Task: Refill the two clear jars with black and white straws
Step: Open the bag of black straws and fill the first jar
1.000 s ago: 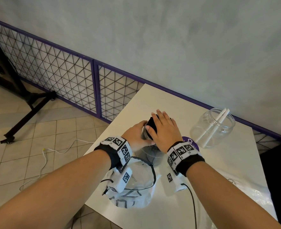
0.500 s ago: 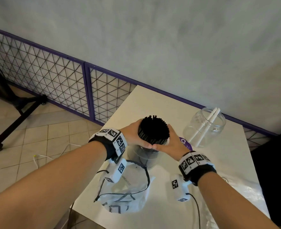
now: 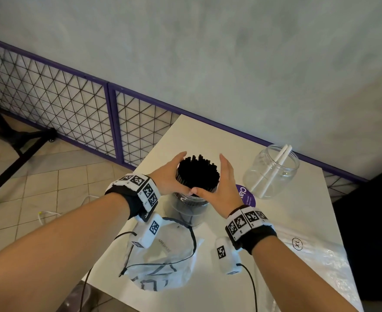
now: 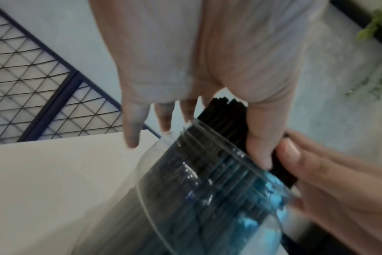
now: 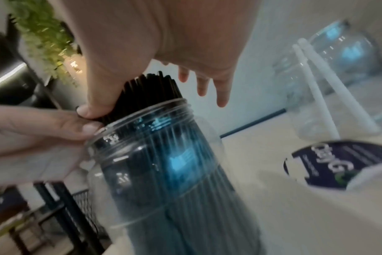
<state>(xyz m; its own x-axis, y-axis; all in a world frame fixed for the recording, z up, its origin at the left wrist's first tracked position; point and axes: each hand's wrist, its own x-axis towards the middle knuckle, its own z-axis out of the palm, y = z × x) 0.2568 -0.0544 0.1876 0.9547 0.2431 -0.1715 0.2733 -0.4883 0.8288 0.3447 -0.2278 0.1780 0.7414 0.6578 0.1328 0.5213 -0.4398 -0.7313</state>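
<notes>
Black straws (image 3: 198, 174) stand packed in the near jar (image 3: 189, 208) on the table (image 3: 298, 221). Left hand (image 3: 168, 176) and right hand (image 3: 222, 184) cup the bundle, fingers straight, thumbs touching it. Best square the tips gently; the far jar (image 3: 272, 171), right of it, holds only two white straws (image 3: 273, 171).

We reach both forearms forward, left hand (image 3: 171, 176) and right hand (image 3: 222, 184) facing, fingers straight, thumbs touching.

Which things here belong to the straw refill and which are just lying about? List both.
Job:
- black straws
- near clear jar holding them
- far clear jar
- two white straws in it
- left hand, right hand

Lying about:
- purple round label
- drawstring bag
- clear plastic wrap
</notes>
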